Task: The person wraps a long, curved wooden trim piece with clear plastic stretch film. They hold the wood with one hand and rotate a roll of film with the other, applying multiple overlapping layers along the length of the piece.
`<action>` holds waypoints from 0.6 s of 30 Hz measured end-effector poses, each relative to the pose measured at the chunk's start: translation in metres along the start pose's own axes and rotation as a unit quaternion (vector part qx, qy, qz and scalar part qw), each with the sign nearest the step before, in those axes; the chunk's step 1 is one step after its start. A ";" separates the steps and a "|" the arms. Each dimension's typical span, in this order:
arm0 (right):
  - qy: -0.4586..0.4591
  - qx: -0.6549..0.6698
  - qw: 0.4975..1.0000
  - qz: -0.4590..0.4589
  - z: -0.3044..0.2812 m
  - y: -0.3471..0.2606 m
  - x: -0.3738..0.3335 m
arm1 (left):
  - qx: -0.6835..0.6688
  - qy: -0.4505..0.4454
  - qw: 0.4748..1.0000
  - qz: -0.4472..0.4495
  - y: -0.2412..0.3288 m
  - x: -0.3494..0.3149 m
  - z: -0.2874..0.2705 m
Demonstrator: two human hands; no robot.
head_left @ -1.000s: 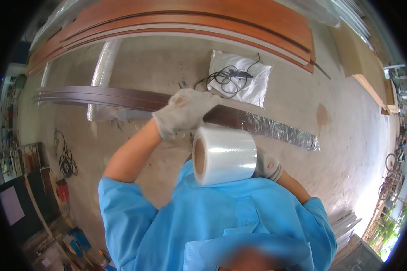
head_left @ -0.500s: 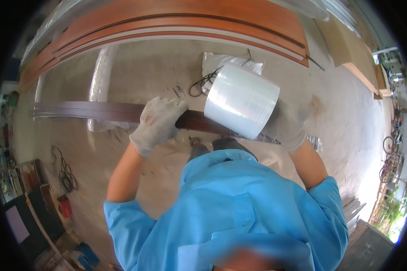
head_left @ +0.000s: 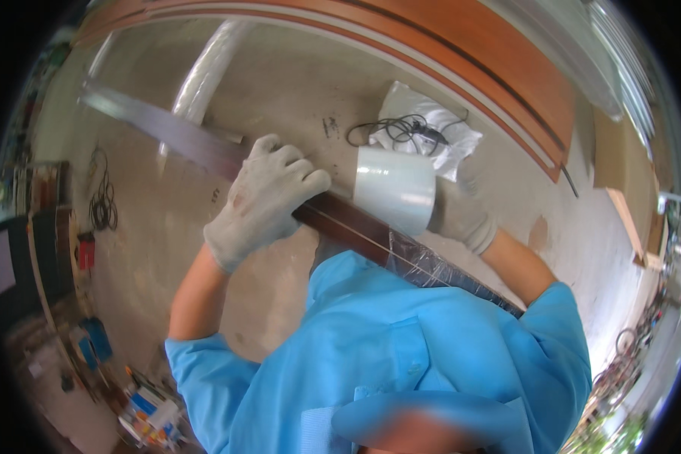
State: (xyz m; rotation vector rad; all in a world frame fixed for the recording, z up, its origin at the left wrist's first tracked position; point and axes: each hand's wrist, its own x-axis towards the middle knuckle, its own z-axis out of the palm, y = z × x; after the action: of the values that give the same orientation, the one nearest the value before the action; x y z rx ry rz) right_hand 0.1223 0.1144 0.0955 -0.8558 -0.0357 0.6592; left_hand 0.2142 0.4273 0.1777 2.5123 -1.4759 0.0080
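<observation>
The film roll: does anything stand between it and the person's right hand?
Nothing visible does. The right hand meets the roll at its right end, though the fingertips are hidden. The dark strip, held by the left hand, passes on the roll's body side, not between them.

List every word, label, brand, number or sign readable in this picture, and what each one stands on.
None can be read.
Film roll: no legible lettering.
Dark strip: no legible lettering.
White bag: nothing legible.
Dark marks on the floor: too small and blurred to tell whether they are writing.
Cluttered side areas: too small and blurred to read.
</observation>
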 end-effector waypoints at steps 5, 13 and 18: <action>0.023 0.018 0.999 0.046 -0.028 0.068 0.003 | 0.050 0.155 0.975 -0.150 0.016 -0.026 0.039; 0.002 -0.173 0.982 0.076 -0.068 0.102 -0.005 | -0.486 0.235 0.765 -0.352 0.125 -0.082 0.132; 0.011 -0.311 0.946 0.093 -0.040 0.071 -0.001 | -0.410 0.161 0.828 -0.346 0.142 -0.083 0.122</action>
State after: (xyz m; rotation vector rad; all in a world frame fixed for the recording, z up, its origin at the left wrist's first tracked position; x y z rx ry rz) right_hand 0.0958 0.1201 0.0184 -1.4896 -0.1496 0.8307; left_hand 0.0373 0.4081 0.0764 1.9995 -0.2460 -0.2521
